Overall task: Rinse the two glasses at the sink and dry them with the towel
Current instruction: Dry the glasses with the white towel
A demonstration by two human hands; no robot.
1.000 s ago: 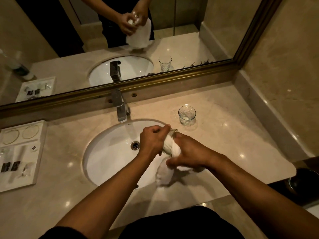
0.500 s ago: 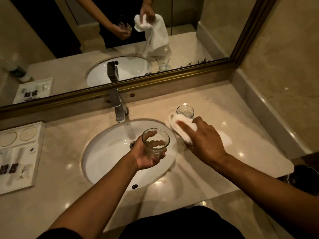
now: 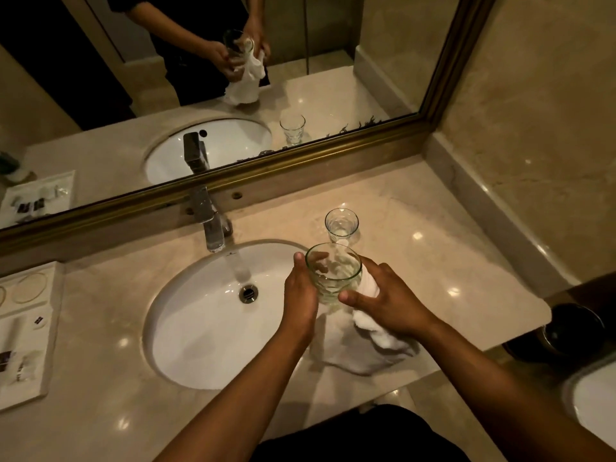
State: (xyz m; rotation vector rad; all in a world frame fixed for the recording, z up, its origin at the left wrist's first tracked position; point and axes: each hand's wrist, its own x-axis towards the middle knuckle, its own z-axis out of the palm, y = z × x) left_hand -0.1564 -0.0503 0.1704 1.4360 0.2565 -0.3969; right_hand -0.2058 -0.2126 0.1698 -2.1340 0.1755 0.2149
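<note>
I hold a clear glass (image 3: 333, 273) upright over the right edge of the white sink (image 3: 200, 328). My left hand (image 3: 300, 295) grips its left side. My right hand (image 3: 386, 301) presses the white towel (image 3: 370, 331) against the glass's right side, and the towel's loose end hangs down onto the counter. A second clear glass (image 3: 341, 225) stands upright on the marble counter just behind the held one, apart from both hands.
A chrome faucet (image 3: 211, 225) stands at the back of the sink, with no water visibly running. A white amenity tray (image 3: 23, 331) lies at the far left. The mirror (image 3: 233, 95) runs along the back wall. A dark bin (image 3: 573, 331) sits below the counter's right end.
My right hand has brought the towel from the counter beside the second glass back to the held glass. The left hand has shifted the glass slightly right, toward the towel.
</note>
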